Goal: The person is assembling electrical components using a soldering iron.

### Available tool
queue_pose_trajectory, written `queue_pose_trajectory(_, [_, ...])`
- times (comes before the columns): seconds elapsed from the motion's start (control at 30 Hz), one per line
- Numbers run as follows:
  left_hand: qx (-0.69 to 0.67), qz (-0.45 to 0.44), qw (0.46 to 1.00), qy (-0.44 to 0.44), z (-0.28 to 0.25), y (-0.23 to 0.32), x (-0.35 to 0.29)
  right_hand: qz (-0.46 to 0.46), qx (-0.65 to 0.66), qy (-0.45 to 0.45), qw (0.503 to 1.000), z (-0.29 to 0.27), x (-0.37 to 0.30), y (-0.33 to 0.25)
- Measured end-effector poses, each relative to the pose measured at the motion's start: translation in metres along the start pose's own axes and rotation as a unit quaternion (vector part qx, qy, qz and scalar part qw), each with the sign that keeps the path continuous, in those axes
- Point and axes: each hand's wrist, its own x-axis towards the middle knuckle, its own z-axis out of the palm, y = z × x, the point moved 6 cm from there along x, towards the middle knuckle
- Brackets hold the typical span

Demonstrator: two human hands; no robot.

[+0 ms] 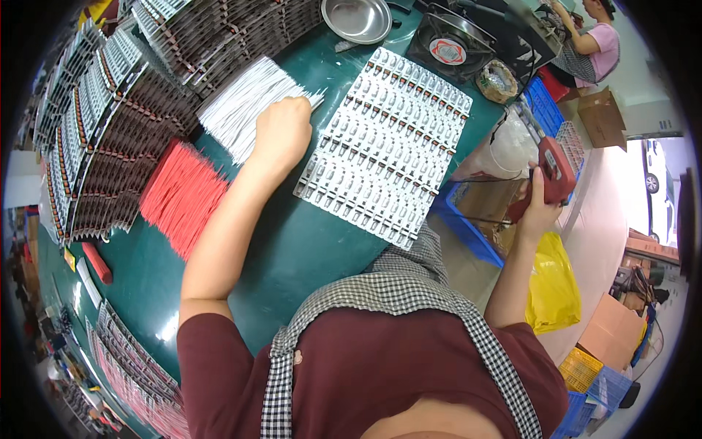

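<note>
My left hand [284, 137] is closed in a fist over the right end of a pile of thin white wires [245, 102]; its fingertips are hidden, and what they hold cannot be made out. My right hand [540, 211], out past the right edge of the table, is wrapped round the handle of a red soldering gun [561, 174]. Between the hands lies a white sheet-like panel [380, 154] filled with rows of small metal parts, some with dark orange-brown pieces. A pile of red wires [183, 197] lies left of my left forearm.
Tall stacks of similar panels [121, 139] line the table's left and back. A metal bowl [357, 18], a small black fan [450, 47] and a tape roll [497, 80] stand at the back. Right of the green table [292, 234] are a blue crate [468, 234] and yellow bag [552, 285]. Another person [589, 47] sits farther off.
</note>
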Motion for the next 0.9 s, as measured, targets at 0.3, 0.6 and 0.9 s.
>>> queue_pose_trajectory(0.3, [-0.201, -0.026, 0.953, -0.225, 0.006, -0.046, 0.031, 0.047, 0.066, -0.014, 0.997, -0.017, -0.028, 0.014])
queue_pose_trajectory(0.6, [-0.322, -0.102, 0.909, -0.245, 0.007, -0.060, 0.028, 0.096, 0.101, -0.032, 0.990, -0.024, -0.035, 0.026])
queue_pose_trajectory(0.9, [-0.537, -0.136, 0.830, -0.068, -0.041, -0.051, -0.009, 0.109, 0.087, -0.042, 0.989, -0.018, -0.044, 0.033])
